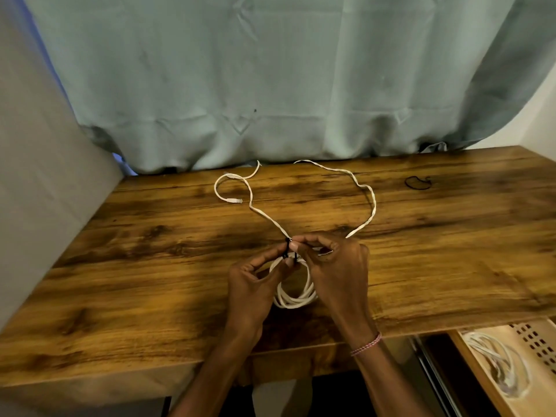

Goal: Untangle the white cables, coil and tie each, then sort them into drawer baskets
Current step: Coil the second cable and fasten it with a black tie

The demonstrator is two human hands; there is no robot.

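Step in hand: as I judge it, binding the coil [296, 297] of white cable with the black tie [289, 249] at the coil's far edge.
Left hand [252, 284]: fingers curled, thumb and fingertips pinching the black tie against the coil.
Right hand [337, 266]: curled too, thumb and forefinger pinching the tie from the right; a bracelet [365, 344] sits on that wrist.
Where the cable is: the coil lies on the tabletop [120, 281] towards its near edge, under and between both hands. A loose cable [373, 206] runs from the hands in a wide loop to the far side, with its connector [236, 201] lying far left. I cannot tell whether it belongs to the coil.
Doing it well: keep the turns bunched under one hand while the other draws the tie snug and close, so that no turn slips free.
Elsewhere: a spare tie [417, 182] lies far right. The drawer basket [532, 341], near right, holds a coiled cable [496, 365].
Writing: no brand, label or lettering can be read.
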